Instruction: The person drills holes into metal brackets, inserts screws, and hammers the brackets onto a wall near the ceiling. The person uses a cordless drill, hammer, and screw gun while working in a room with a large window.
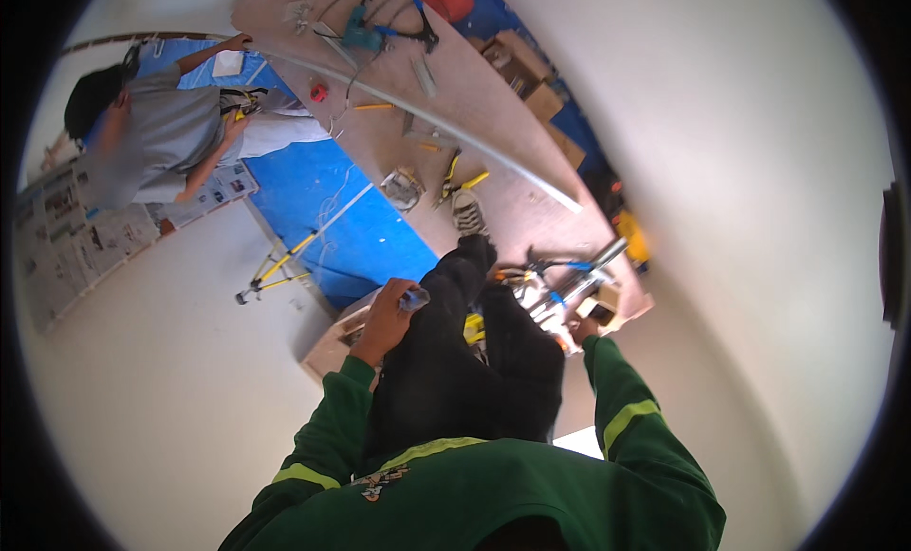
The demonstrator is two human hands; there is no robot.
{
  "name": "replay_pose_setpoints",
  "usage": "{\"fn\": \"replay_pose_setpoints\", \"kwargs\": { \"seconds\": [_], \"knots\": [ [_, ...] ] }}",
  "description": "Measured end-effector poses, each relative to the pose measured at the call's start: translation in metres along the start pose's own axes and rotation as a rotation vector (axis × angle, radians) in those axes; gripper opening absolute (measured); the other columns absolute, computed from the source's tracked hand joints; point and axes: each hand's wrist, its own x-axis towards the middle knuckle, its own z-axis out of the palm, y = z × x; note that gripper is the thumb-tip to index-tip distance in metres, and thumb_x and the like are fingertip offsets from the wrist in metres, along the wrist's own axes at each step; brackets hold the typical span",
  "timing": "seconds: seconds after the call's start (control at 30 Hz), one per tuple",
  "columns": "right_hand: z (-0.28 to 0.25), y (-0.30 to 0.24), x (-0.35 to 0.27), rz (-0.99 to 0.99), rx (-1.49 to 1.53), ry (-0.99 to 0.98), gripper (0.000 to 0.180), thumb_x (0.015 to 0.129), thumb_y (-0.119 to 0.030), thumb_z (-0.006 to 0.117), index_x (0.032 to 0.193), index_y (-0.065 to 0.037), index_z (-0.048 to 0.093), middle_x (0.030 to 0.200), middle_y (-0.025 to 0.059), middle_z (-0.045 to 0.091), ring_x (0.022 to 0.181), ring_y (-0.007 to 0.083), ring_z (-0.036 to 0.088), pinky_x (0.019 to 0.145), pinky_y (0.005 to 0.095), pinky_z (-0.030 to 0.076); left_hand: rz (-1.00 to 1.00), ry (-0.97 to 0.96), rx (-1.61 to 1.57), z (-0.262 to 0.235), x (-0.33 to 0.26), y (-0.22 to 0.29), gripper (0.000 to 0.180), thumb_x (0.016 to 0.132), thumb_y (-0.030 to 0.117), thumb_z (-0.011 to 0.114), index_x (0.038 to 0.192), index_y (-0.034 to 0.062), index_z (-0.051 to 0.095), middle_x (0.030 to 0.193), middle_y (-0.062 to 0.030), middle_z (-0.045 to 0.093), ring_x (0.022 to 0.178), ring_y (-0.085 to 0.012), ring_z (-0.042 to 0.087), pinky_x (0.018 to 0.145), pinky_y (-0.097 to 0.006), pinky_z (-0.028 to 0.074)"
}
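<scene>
My left hand (383,321) is closed around a small bluish-grey, shiny thing (414,299) beside my left knee; its kind is unclear. My right hand (583,331) reaches down on the right next to a small open cardboard box (600,306) and a jumble of tools. Its fingers are small and blurred, so their grip cannot be made out. Just ahead of the box lie a silvery tube (607,254) and a dark tool with blue handles (560,263). My shoe (468,212) rests on the brownish board, close to yellow-handled pliers (450,176).
A long metal strip (474,148) crosses the board (512,200). Beyond it are a teal power tool (362,29) with a cord and a red tape measure (319,92). At left, another person (180,124) touches the strip's far end. A yellow-black tripod (277,264) stands near blue sheeting (323,186).
</scene>
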Motion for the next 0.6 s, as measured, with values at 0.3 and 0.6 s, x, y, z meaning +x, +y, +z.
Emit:
{"fn": "replay_pose_setpoints", "kwargs": {
  "seconds": [0.3,0.6],
  "knots": [
    [-0.277,-0.122,-0.042,-0.094,0.249,0.181,0.035,0.097,-0.015,0.070,0.128,0.000,0.073,0.093,0.0138,0.079,0.075,0.0212,0.077,0.066,0.0354,0.059,-0.186,0.133,-0.145,-0.071,-0.047,-0.011,0.036,0.092,0.021,0.083,0.119,0.0043,0.067,0.115,-0.0173,0.067,0.105,-0.0372,0.066,0.092,-0.048,0.052],
    [-0.449,-0.363,0.020,-0.203,0.448,0.071,0.038,0.102,-0.023,0.067,0.135,-0.005,0.069,0.102,0.0089,0.079,0.085,0.0191,0.076,0.065,0.0367,0.057,-0.288,0.484,-0.902,-0.113,-0.038,-0.033,0.047,0.107,0.050,0.070,0.125,0.0069,0.070,0.102,-0.0002,0.071,0.091,-0.0116,0.064,0.083,-0.034,0.053]
  ]
}}
